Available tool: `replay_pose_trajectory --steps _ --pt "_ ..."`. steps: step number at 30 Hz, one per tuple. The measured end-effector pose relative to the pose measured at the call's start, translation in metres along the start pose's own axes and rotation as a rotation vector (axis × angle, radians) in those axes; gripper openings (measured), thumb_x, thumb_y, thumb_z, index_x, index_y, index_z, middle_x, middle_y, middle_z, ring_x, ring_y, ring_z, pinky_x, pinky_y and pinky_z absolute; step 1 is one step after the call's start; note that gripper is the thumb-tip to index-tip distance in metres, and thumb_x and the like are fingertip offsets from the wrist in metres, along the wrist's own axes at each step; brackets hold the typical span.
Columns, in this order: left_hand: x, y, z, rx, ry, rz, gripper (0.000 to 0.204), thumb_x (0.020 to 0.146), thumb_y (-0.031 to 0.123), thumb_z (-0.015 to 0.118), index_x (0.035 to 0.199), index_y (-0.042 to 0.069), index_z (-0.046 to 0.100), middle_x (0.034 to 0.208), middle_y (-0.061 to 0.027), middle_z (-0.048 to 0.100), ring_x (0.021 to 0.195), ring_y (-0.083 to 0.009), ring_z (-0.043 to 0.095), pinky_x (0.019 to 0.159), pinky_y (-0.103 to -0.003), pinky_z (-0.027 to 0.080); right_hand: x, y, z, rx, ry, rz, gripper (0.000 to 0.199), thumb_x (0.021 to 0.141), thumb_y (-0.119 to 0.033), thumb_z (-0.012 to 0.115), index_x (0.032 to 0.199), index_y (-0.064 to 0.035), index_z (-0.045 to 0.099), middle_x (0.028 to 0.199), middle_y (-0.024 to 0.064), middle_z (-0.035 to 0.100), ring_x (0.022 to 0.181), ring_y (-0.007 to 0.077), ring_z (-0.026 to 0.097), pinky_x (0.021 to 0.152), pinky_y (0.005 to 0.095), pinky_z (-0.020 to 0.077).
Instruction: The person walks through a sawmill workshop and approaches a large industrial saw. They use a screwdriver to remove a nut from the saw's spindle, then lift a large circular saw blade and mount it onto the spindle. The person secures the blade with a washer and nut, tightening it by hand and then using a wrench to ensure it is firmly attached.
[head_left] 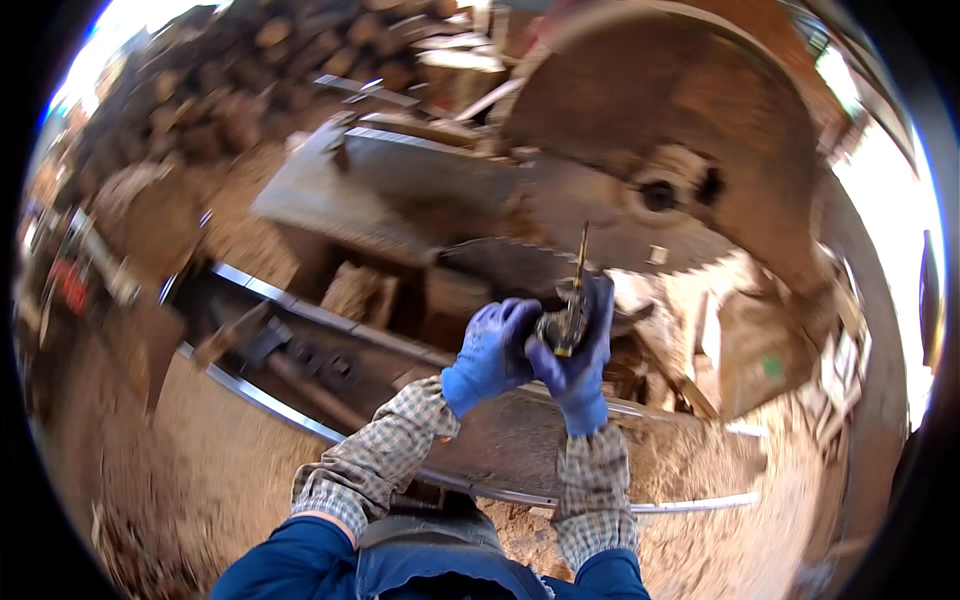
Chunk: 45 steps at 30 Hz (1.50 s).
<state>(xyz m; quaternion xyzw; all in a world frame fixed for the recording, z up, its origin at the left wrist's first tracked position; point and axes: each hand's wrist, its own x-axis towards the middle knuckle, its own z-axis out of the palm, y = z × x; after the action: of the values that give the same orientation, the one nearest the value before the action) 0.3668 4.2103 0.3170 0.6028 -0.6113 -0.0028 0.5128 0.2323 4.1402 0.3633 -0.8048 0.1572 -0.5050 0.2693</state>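
A dark, slim-tipped tool [565, 325] is held upright between two gloved hands, in front of the body and over the bench [490, 440]. By the right hand [585, 368] the tool is gripped from its right side, the thumb being bent across its lower end. The left hand [490, 348] is set just beside the tool's left side, its fingers curled toward the body of it; whether the tool is gripped by them too cannot be told through the blur. The thin bit [583, 248] is pointed up and away, beyond the fingers of both hands. Behind the hands, a toothed saw blade [615, 232] is partly covered by a large brown guard [640, 110], and the bit is seen against the blade. The bench is edged by metal rails [280, 405], and sawdust [700, 540] is spread below.
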Motion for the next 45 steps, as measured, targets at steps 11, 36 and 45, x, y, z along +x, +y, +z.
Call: replay_pose_trajectory --steps 11,36,45 --pt "-0.350 -0.185 -0.278 0.659 0.348 -0.721 0.063 0.060 0.032 0.090 0.113 0.013 0.062 0.101 -0.0101 0.064 0.094 -0.0317 0.062 0.087 -0.044 0.049 -0.194 -0.058 0.258 0.067 -0.782 0.332 0.067 0.084 -0.034 0.076 0.138 -0.0011 0.054 0.122 0.0215 0.066 0.115 0.0372 0.063 0.100 0.0456 0.0492" --pt "-0.381 -0.283 -0.266 0.646 0.296 -1.035 0.082 0.071 0.056 0.078 0.139 0.018 0.053 0.139 -0.0077 0.057 0.144 -0.0273 0.036 0.120 -0.061 0.012 -0.131 -0.012 0.475 -0.699 -1.209 -0.103 0.040 0.083 -0.041 0.074 0.111 -0.0134 0.063 0.106 0.0088 0.067 0.100 0.0283 0.066 0.084 0.0445 0.0520" --pt "-0.388 -0.292 -0.258 0.755 0.324 -0.948 0.090 0.071 0.057 0.078 0.146 0.018 0.046 0.144 -0.0062 0.051 0.145 -0.0259 0.035 0.120 -0.062 0.012 -0.133 0.010 0.484 -0.618 -1.203 -0.257 0.030 0.085 -0.039 0.070 0.098 -0.0125 0.064 0.092 0.0103 0.067 0.088 0.0289 0.065 0.077 0.0444 0.0511"
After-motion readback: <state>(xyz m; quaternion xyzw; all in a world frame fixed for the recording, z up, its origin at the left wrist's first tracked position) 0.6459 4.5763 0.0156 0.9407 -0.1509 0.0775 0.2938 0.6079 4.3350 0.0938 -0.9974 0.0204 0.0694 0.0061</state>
